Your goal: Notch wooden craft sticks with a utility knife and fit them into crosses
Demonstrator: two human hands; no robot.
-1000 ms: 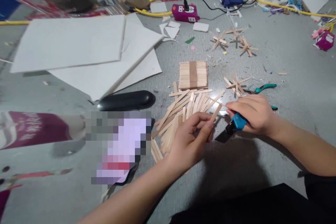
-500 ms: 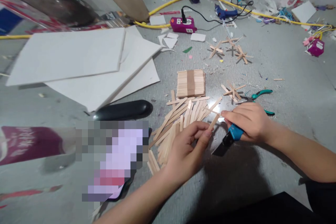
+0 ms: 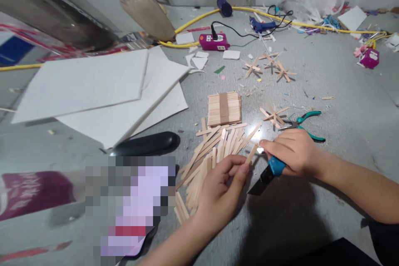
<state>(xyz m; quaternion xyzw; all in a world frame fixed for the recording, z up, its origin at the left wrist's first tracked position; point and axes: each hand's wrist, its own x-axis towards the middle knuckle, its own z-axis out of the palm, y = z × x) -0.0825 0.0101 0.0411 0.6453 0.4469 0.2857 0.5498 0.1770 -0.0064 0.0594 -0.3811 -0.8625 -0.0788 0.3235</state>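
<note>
My left hand (image 3: 222, 187) is closed, pinching a craft stick (image 3: 251, 154) between thumb and fingers. My right hand (image 3: 293, 153) is wrapped round a blue-handled cutter with a broad dark blade (image 3: 261, 182) that points down and left. Its thumb and forefinger tips meet the upper end of the craft stick, where a thin strip of wood crosses it. Beneath and beyond my left hand lies a loose pile of craft sticks (image 3: 202, 149). Behind that pile sits a banded bundle of sticks (image 3: 224, 109). Pliers with green handles (image 3: 299, 124) lie just past my right hand.
Star shapes of crossed sticks (image 3: 274, 115) lie beyond my hands, with several more farther back. White foam boards (image 3: 84, 81), a black case (image 3: 146, 144) and a phone, blurred out (image 3: 137, 208), are at left. A purple power strip (image 3: 213, 42) and blue glue gun (image 3: 262, 25) lie behind.
The camera view has shifted slightly, so the scene sits a little lower in the picture. Both hands keep nearly the same hold on the craft stick and the cutter.
</note>
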